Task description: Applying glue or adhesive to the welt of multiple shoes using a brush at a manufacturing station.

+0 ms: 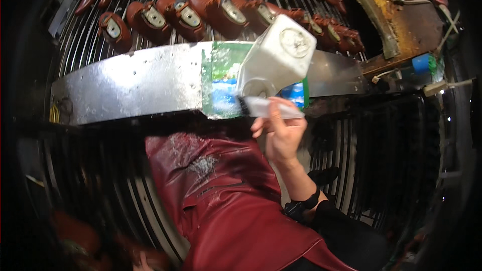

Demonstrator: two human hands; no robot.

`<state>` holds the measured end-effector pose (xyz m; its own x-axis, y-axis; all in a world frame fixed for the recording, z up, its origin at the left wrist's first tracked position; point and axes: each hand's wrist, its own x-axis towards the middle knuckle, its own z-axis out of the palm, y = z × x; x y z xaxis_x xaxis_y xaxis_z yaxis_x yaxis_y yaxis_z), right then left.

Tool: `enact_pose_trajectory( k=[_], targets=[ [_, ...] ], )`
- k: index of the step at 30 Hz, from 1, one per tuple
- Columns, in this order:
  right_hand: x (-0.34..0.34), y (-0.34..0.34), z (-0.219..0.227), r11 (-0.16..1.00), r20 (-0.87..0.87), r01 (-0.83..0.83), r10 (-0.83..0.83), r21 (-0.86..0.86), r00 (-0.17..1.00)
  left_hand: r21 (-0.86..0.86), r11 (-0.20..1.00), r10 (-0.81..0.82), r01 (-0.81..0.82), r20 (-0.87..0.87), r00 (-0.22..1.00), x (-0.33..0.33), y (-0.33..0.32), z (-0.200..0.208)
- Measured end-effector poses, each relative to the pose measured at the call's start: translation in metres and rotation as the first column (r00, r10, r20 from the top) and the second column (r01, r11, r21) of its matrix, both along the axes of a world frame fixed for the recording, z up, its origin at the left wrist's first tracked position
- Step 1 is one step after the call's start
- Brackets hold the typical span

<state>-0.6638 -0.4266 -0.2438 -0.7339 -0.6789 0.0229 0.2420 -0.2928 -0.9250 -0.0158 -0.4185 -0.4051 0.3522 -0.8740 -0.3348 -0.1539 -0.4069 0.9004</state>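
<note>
My right hand (pixel 286 133) is closed round a brush (pixel 258 107) with a flat, whitish handle and a dark end. The dark end is beside the open mouth of a white plastic container (pixel 278 52), a tilted, cut-open jug. Under the jug lies a green and blue sheet (pixel 221 65), stained with white. At the bottom edge, low on the left, a small blurred part of my left hand (pixel 143 262) shows against a brown leather shoe (pixel 135 251); it seems to grip it. Another brown shoe shape (pixel 75 233), also blurred, is just left of it.
A metal ledge (pixel 135 80) runs across in front of me. Beyond it, brown shoes (pixel 150 17) stand in rows on a rack of metal bars. On the right are a worn wooden board (pixel 406 15), cables and a blue cylinder (pixel 423 63). A dark red apron (pixel 226 211) covers my lap.
</note>
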Motion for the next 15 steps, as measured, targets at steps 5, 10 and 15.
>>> enact_pose_trajectory(
  k=[5, 10, 15],
  targets=[
    [-0.033, -0.008, -0.013, 0.974, -0.353, 0.193, -0.141, 0.117, 0.925, -0.055, 0.998, 0.009, -0.042, -0.497, 0.868, -0.156, 0.038, 0.038],
    [-0.027, -0.021, -0.022, 0.911, -0.812, 0.331, 0.006, 0.245, 0.583, -0.236, 0.686, -0.427, 0.688, 0.635, 0.644, -0.233, -0.051, 0.067],
    [-0.02, -0.026, -0.017, 0.95, -0.11, 0.176, -0.152, 0.258, 0.982, -0.465, 0.506, -0.659, 0.726, 0.335, 0.673, -0.295, -0.132, 0.113]
  ],
)
